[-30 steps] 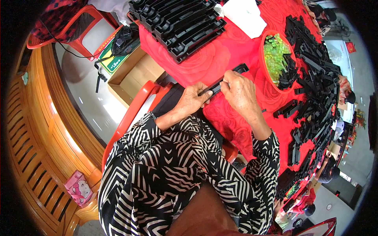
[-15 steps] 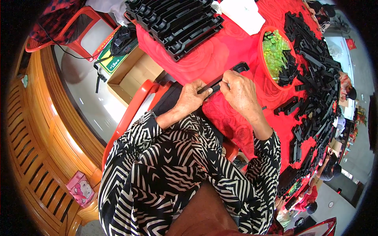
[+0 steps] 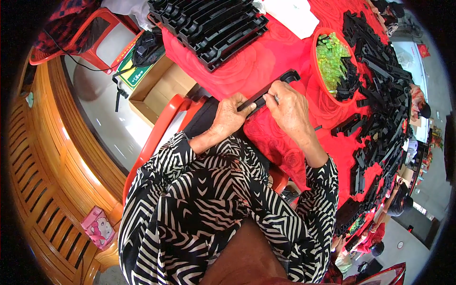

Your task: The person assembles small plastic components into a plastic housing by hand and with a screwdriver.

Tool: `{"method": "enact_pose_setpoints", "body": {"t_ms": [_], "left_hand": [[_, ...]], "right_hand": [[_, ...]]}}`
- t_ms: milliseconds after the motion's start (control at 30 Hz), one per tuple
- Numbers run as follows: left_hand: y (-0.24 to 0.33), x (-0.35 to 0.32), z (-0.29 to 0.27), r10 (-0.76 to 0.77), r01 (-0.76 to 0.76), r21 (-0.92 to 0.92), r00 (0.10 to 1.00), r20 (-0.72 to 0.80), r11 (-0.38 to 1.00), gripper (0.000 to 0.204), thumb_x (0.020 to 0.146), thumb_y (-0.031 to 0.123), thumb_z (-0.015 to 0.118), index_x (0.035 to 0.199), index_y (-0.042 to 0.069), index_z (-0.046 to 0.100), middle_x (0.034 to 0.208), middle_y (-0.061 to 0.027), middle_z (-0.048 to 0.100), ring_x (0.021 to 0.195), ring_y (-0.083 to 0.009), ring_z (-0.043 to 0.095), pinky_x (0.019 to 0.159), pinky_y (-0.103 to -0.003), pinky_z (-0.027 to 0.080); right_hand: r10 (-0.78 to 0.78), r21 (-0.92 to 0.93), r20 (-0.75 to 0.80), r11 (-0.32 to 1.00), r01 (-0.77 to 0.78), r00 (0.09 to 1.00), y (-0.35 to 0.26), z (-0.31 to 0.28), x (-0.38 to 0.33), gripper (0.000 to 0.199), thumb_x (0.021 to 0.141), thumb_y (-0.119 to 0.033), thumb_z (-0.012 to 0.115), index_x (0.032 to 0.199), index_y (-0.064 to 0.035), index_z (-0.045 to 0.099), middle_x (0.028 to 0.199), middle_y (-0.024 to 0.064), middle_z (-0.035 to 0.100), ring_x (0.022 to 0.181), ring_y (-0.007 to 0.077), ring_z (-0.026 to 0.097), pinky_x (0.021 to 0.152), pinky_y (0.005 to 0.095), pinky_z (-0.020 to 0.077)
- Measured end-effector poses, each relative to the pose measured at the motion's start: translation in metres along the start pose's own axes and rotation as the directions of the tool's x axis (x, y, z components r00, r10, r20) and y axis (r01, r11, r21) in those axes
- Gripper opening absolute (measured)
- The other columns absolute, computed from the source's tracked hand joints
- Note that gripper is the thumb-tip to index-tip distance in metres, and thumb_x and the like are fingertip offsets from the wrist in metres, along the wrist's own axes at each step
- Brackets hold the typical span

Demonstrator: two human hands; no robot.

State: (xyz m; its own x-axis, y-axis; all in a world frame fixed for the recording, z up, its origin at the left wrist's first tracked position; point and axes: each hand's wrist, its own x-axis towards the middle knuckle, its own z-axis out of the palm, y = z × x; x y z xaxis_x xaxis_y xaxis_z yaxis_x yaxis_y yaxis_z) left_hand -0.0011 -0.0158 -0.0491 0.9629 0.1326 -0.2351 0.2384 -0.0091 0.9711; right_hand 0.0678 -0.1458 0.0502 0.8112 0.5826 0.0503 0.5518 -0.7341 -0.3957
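A long black plastic bar lies slanted across the near edge of a table covered in red cloth. My left hand grips its lower end. My right hand holds the bar's middle, fingers pinched on its top edge. Whether a small piece sits under those fingertips is hidden.
A stack of black plastic bars lies at the table's far side. A red bowl holds green translucent pieces. A large heap of black parts runs down the right. An open cardboard box and red chairs stand left.
Both hands keep hold of the bar in about the same place; my right hand's fingers have shifted slightly along it.
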Motion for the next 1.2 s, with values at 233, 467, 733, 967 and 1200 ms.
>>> {"method": "enact_pose_setpoints", "body": {"t_ms": [233,467,733,967,1200], "left_hand": [[0.000,-0.001,0.000,-0.014,0.014,0.004,1.000,-0.015,1.000,0.015,0.082,0.010,0.062,0.074,0.003,0.051,0.055,0.0005,0.053,0.046,-0.0041,0.042,0.042,-0.021,0.033],[0.008,-0.002,0.001,-0.035,0.034,-0.055,0.999,-0.026,0.998,0.014,0.082,0.009,0.063,0.075,0.002,0.053,0.056,0.0004,0.053,0.047,-0.0044,0.043,0.042,-0.021,0.033],[0.008,-0.003,0.003,0.014,-0.019,-0.088,0.998,-0.059,0.996,0.015,0.081,0.009,0.063,0.074,0.002,0.053,0.054,0.0006,0.052,0.046,-0.0045,0.043,0.042,-0.022,0.033],[0.010,-0.001,0.002,-0.055,0.056,0.021,0.998,-0.035,0.998,0.020,0.077,0.016,0.066,0.075,-0.002,0.057,0.052,-0.0032,0.052,0.049,-0.0071,0.043,0.046,-0.027,0.037],[0.014,-0.004,0.001,-0.060,0.058,-0.025,0.997,-0.051,0.998,0.024,0.076,0.021,0.067,0.074,-0.001,0.058,0.050,-0.0040,0.050,0.045,-0.0093,0.043,0.045,-0.030,0.036]], "right_hand": [[0.030,-0.063,-0.023,0.998,-0.032,0.999,-0.003,-0.003,0.002,0.015,0.074,-0.015,0.063,0.072,-0.0049,0.053,0.067,0.0117,0.057,0.062,0.0315,0.057,0.052,0.0407,0.0420],[0.069,-0.053,-0.042,0.996,-0.071,0.997,-0.001,-0.001,0.003,0.014,0.073,-0.017,0.065,0.071,-0.0059,0.056,0.067,0.0110,0.059,0.063,0.0311,0.059,0.053,0.0409,0.0436],[0.080,-0.170,0.014,0.983,-0.076,0.997,-0.005,-0.002,0.006,0.017,0.074,-0.020,0.062,0.071,-0.0044,0.054,0.069,0.0137,0.060,0.065,0.0326,0.060,0.054,0.0444,0.0466],[0.065,-0.171,-0.032,0.983,-0.070,0.997,0.001,0.005,0.001,0.017,0.075,-0.018,0.062,0.074,-0.0033,0.053,0.073,0.0151,0.060,0.066,0.0341,0.060,0.054,0.0450,0.0467],[0.045,-0.179,-0.044,0.983,-0.053,0.998,-0.003,0.005,-0.001,0.017,0.076,-0.017,0.061,0.076,-0.0028,0.051,0.075,0.0152,0.059,0.065,0.0348,0.060,0.054,0.0450,0.0469]]}}
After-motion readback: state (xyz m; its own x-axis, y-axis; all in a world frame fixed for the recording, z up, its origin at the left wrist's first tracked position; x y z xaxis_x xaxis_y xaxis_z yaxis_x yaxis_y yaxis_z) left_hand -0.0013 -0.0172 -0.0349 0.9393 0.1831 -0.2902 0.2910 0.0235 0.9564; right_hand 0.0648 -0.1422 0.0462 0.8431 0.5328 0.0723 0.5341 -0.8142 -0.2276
